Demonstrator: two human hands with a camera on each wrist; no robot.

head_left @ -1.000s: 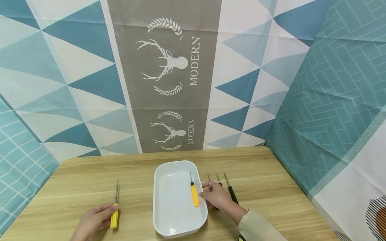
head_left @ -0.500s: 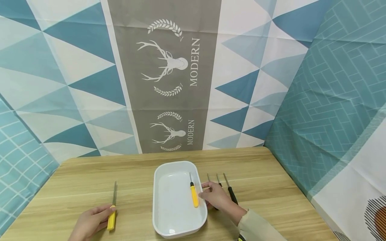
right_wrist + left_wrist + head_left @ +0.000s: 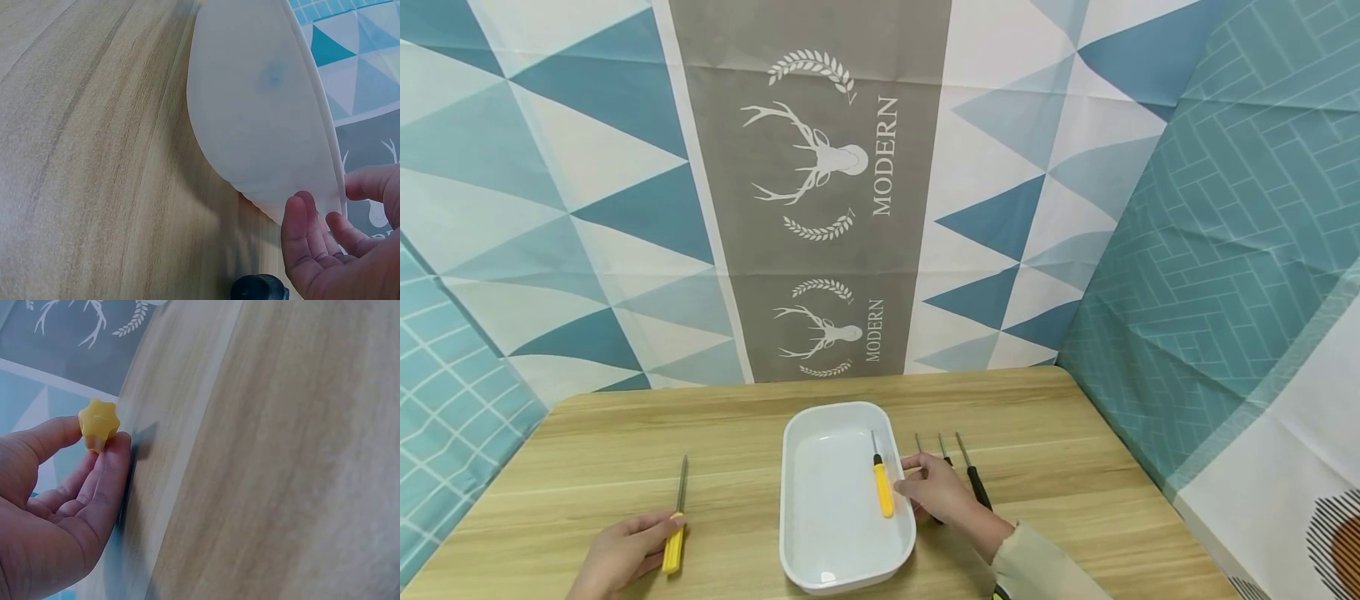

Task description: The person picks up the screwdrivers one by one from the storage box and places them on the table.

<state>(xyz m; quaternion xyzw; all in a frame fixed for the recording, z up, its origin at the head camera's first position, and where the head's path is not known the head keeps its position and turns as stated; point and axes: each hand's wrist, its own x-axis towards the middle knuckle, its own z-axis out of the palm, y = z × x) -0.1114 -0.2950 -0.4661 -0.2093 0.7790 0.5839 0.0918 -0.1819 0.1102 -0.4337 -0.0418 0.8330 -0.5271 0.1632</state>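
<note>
My left hand [image 3: 621, 550] pinches a yellow-handled screwdriver [image 3: 673, 546] above the left part of the table, its metal shaft pointing to the back. In the left wrist view the lobed end of the yellow handle [image 3: 99, 417] sits between thumb and fingers, apart from the tabletop. Mid-table stands a deep white plastic tray [image 3: 827, 525]. Inside, along its right wall, lies another screwdriver [image 3: 883, 490] with a yellow and black handle. My right hand [image 3: 943, 493] grips the tray's right rim, thumb over it and fingers against the outer wall [image 3: 256, 106].
Right of the tray lie three screwdrivers, one with a black handle [image 3: 979, 487]; my right hand partly covers the others. A dark handle end [image 3: 259, 287] shows below the right hand in its wrist view. Patterned cloth [image 3: 820, 208] hangs behind the wooden table [image 3: 737, 433].
My left hand has shifted slightly left and nearer to me with the screwdriver, whose shaft now leans a little more. The right hand and the tray have stayed in place.
</note>
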